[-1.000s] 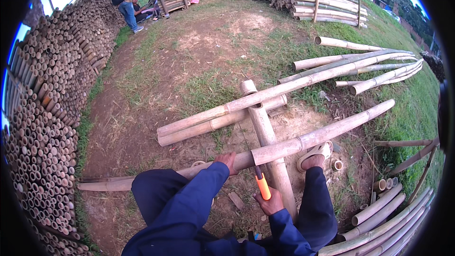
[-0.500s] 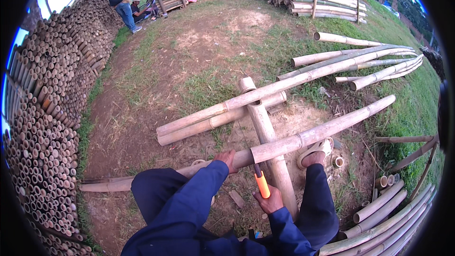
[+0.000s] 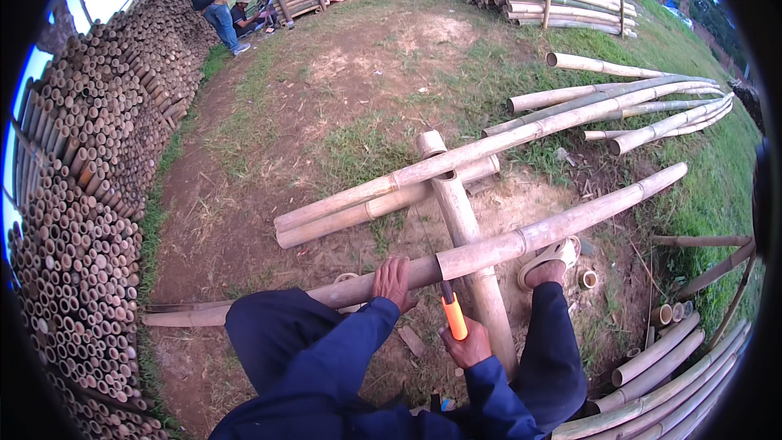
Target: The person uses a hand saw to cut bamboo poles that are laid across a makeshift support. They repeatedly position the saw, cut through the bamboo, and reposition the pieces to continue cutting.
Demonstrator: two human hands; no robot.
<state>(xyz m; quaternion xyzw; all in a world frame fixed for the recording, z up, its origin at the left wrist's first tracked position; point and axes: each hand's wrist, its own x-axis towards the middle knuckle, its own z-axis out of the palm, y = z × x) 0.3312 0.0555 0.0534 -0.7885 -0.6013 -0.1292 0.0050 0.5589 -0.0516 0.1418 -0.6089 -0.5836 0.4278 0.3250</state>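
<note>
A long bamboo pole (image 3: 562, 228) lies slantwise before me, resting across a thicker bamboo piece (image 3: 486, 310). My left hand (image 3: 393, 283) is laid over the pole beside my left knee, its fingers across the top. In my right hand (image 3: 470, 345) is the orange handle of a handsaw (image 3: 454, 316), just below the pole. The saw's dark blade meets the pole right of my left hand, at a sharp step where the left stretch looks darker and narrower. How deep the blade sits I cannot tell.
Two poles (image 3: 358, 216) rest farther ahead on the same support. More loose poles (image 3: 643, 134) lie right. Stacked bamboo (image 3: 90, 253) walls the left side. Cut poles (image 3: 664, 383) fill the lower right. My sandalled foot (image 3: 550, 262) is beside the support. Two people (image 3: 218, 12) are far left.
My left hand has shifted its hold, its fingers now lying farther over the top of the pole. The saw and my right hand look almost unchanged; the view has moved slightly.
</note>
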